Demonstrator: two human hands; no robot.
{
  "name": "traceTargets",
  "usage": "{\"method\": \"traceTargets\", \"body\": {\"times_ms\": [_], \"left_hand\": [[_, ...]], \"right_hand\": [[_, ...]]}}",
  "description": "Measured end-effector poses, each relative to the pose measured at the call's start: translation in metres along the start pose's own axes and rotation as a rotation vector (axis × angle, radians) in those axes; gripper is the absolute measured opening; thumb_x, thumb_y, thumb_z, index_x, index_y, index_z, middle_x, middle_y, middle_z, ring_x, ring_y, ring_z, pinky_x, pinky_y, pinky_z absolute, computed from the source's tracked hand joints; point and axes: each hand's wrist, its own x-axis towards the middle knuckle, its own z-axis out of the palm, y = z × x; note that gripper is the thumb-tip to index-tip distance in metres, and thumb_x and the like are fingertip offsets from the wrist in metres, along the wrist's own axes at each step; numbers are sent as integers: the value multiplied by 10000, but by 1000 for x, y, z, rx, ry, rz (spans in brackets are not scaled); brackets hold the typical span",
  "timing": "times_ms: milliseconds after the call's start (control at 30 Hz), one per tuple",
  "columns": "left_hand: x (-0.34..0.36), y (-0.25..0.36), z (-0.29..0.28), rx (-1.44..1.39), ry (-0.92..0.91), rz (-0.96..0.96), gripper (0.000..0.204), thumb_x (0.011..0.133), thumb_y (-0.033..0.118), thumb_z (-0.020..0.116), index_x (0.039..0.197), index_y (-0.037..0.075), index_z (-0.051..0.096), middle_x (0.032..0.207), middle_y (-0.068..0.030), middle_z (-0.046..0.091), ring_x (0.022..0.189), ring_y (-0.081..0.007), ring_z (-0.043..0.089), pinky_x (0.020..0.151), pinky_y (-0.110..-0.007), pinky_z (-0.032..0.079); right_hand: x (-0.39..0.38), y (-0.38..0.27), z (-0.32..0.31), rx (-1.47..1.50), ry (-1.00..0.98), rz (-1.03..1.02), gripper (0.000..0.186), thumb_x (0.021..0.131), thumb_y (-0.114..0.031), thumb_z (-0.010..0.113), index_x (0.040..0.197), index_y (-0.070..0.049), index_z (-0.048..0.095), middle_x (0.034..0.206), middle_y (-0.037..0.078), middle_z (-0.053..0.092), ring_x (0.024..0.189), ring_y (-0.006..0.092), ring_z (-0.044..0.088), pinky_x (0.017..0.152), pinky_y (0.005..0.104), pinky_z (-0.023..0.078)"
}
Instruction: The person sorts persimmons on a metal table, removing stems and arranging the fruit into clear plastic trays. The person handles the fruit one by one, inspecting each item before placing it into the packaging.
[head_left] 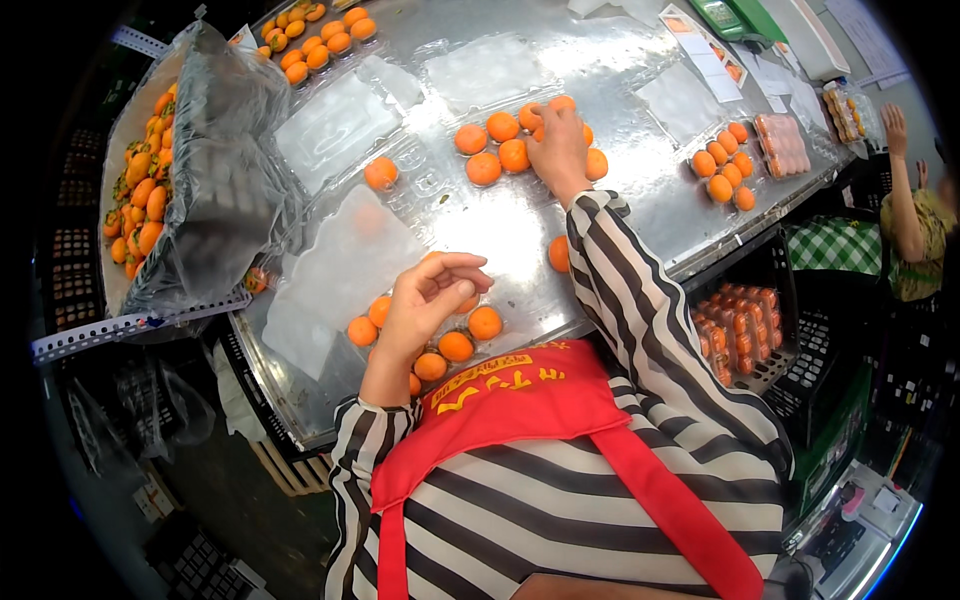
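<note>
Orange round fruit [485,323] beside left hand [430,300].

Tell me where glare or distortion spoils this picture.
Head view: bright glare washes the metal table between the left hand and the right hand; clear trays also shine; the table edge bends near the rim; the corners are black; the fruit stays sharp.

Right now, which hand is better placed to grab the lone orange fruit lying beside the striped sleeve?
Probably the right hand: its forearm passes right beside that lone fruit. The left hand hovers over the near tray's fruit.
</note>
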Motion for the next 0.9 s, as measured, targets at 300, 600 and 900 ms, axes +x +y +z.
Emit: {"method": "traceTargets", "body": {"times_ms": [300,600,900], "left_hand": [[9,-11,-4,-11,68,-36,266,928,100,577,1170,-10,600,1007,-97,681,971,-160,634,873,-294,491],[14,-15,-4,33,56,-33,271,940,141,582,1164,-9,604,975,-88,689,939,-153,635,839,-288,485],[13,-23,-2,-3,42,-28,255,936,113,581,1161,-5,608,978,-82,684,953,-145,636,849,-278,490]], "right_hand": [[1,-1,7,49,55,6,366,744,-49,698,1106,-82,656,1061,149,527,1023,328,502,881,412,445],[7,2,-2,97,-52,77,348,761,-90,694,1107,-75,658,1065,144,545,1071,313,505,884,405,456],[11,-1,-3,-15,-140,90,388,772,-95,688,1155,-60,632,1159,183,523,1112,338,498,904,408,469]]}}
